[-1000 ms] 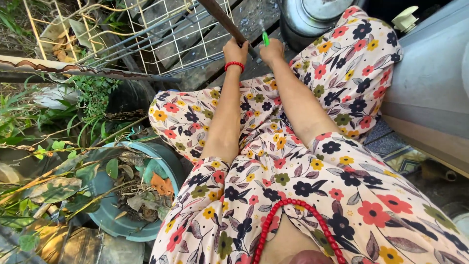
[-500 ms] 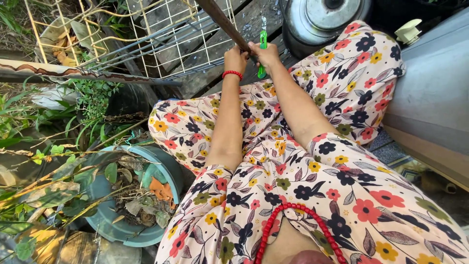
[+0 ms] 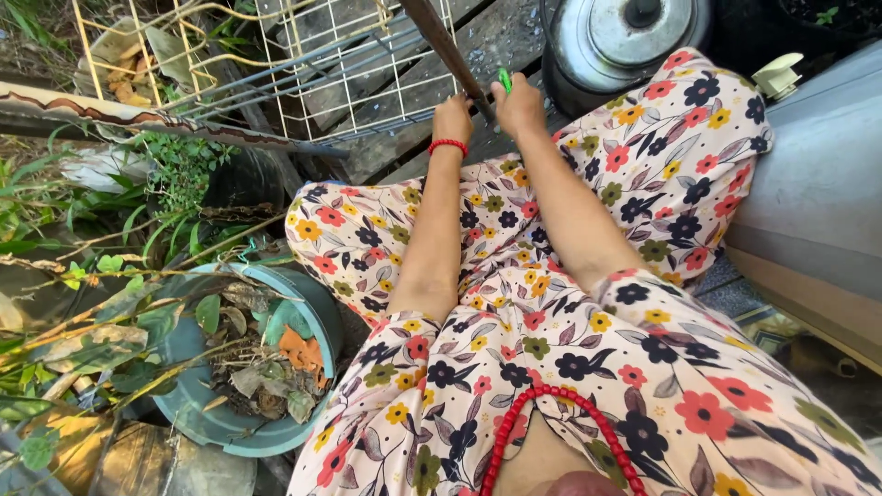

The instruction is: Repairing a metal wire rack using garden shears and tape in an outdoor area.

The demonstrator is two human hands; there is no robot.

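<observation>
**Both hands on a rusty bar, green tool in the right one**

So the main thing here is a long dark rusty metal bar that slants down from the top of the view and ends right between the two hands, out past the knees. The left hand is closed around its lower end, a red bead bracelet on that wrist. The right hand sits just beside it, clenched on a small green tool whose tip pokes up right next to the bar. Can't tell exactly what kind of tool it is, too little of it shows.

Behind the bar there's a white wire grid rack lying over weathered wooden planks. A metal pot with a lid stands just right of the hands. The person wears floral-print clothes and a red bead necklace. Off to the left, a teal plastic basin full of dry leaves, with weeds around it.
</observation>
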